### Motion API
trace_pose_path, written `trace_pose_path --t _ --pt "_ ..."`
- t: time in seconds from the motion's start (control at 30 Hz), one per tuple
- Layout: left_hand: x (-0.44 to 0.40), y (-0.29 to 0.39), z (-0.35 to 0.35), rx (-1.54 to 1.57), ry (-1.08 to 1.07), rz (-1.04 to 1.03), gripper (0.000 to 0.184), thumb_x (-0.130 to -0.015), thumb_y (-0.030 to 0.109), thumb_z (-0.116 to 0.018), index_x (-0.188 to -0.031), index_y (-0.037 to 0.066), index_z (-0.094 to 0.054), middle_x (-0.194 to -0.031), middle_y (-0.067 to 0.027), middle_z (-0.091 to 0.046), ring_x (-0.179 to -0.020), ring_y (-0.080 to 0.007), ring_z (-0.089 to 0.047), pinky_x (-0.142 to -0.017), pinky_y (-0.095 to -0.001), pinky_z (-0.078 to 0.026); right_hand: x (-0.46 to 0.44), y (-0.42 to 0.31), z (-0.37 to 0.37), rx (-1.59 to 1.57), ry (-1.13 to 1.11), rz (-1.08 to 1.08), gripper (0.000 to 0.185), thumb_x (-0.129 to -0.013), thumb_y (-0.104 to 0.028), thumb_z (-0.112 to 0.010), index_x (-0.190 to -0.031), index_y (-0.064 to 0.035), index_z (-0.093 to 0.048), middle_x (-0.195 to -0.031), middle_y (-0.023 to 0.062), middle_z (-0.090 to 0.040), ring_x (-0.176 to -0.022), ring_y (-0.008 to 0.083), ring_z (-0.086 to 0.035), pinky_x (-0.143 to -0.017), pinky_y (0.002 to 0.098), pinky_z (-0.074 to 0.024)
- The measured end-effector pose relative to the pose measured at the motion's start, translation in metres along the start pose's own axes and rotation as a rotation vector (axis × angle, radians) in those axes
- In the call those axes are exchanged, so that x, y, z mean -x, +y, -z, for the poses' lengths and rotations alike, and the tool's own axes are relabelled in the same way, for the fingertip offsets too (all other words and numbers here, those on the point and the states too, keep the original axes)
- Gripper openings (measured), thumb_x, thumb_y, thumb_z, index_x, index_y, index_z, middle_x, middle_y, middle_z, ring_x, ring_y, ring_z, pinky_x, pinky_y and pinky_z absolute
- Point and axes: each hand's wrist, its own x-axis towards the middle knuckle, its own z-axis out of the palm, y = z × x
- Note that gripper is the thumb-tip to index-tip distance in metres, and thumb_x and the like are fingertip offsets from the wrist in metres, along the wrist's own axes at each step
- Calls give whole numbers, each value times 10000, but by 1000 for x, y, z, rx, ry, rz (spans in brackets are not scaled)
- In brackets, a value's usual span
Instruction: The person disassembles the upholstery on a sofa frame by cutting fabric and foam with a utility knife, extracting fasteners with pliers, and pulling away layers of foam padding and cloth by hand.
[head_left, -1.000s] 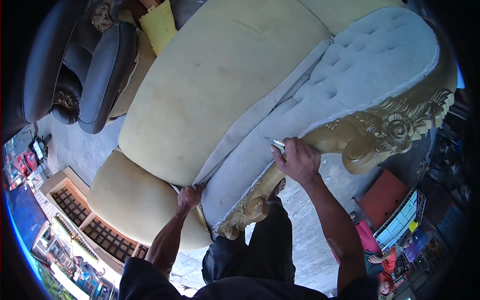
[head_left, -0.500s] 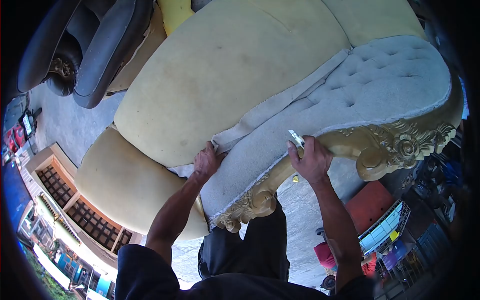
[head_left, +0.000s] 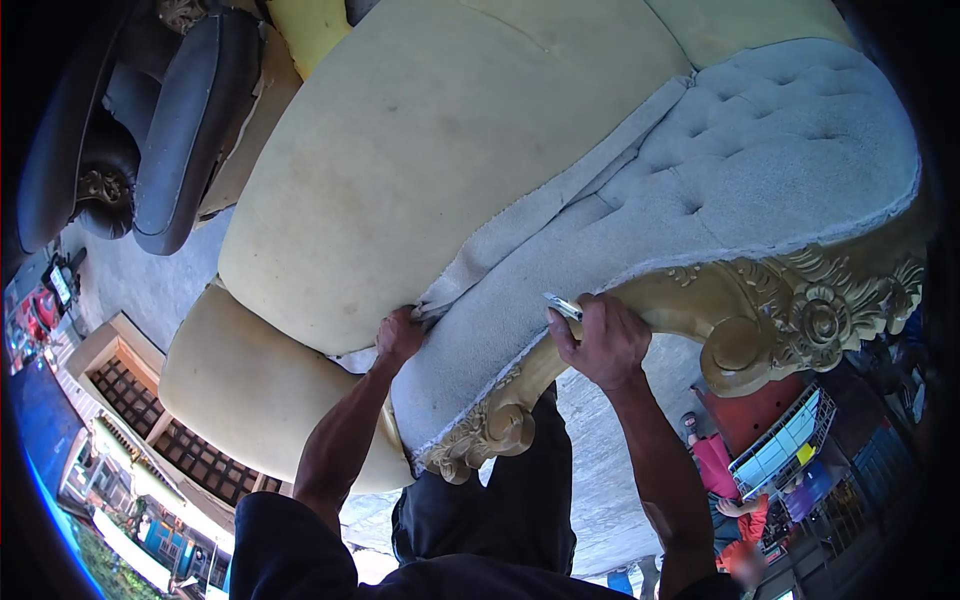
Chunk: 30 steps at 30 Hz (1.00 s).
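Note:
My left hand (head_left: 400, 337) is closed on the loose end of a light grey fabric strip (head_left: 545, 208) at the seam of a sofa. On one side of the strip lies bare yellowish foam (head_left: 400, 150); on the other, a grey tufted fabric panel (head_left: 780, 150). My right hand (head_left: 612, 342) grips a utility knife (head_left: 564, 306), its blade pointing left above the panel's frayed lower edge. Below that edge runs the sofa's gold carved wooden frame (head_left: 735, 300), close under my right hand. The left fingertips are partly hidden by the fabric.
Dark upholstered furniture (head_left: 190, 130) stands at the upper left, near a yellow piece (head_left: 308, 35). A foam-covered end section (head_left: 260, 380) curves out at the left. At the lower right, a person in red (head_left: 745, 525) is beside a wire rack (head_left: 785, 440).
My right hand and the knife have shifted left and slightly down along the panel edge. The left hand keeps its hold on the fabric. The whole view has tilted a little.

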Motion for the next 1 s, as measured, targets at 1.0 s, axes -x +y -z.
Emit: trace_pose_path --t 1.0 --pt "-30 42 2 435 -585 292 248 -894 204 -632 -1037 6 -676 -1034 -194 -721 -909 -311 -710 -841 -404 -550 9 -1 5 5 -28 62 362 -899 -399 -727 -894 -78 -560 -681 58 -581 -551 192 -587 -472 327 -454"
